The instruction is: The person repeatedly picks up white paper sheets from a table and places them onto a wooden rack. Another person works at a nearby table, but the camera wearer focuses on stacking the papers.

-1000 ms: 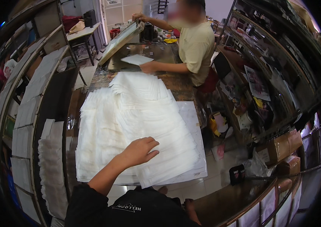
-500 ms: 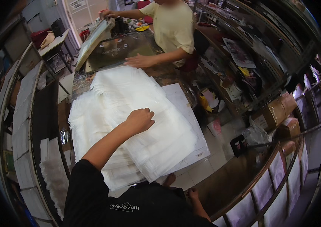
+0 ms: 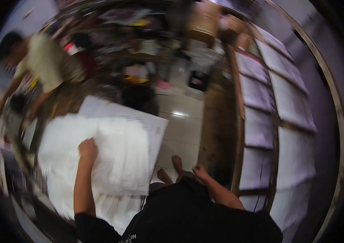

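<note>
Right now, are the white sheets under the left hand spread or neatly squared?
Spread: the white sheets fan across a broad area beneath the left hand, their overlapping edges showing as faint lines, though blurred.

The left hand (image 3: pixel 88 149), its fingers curled, is over a broad spread of overlapping white sheets (image 3: pixel 127 135), which partly covers a larger white panel (image 3: pixel 109 106). The right hand (image 3: pixel 200 172) hangs beside the person's body, near a brown surface (image 3: pixel 216 125). A blurred co-worker in a pale yellow shirt (image 3: pixel 44 60) leans in at upper left; shelves (image 3: pixel 275 121) of white sheets line the right.
</note>
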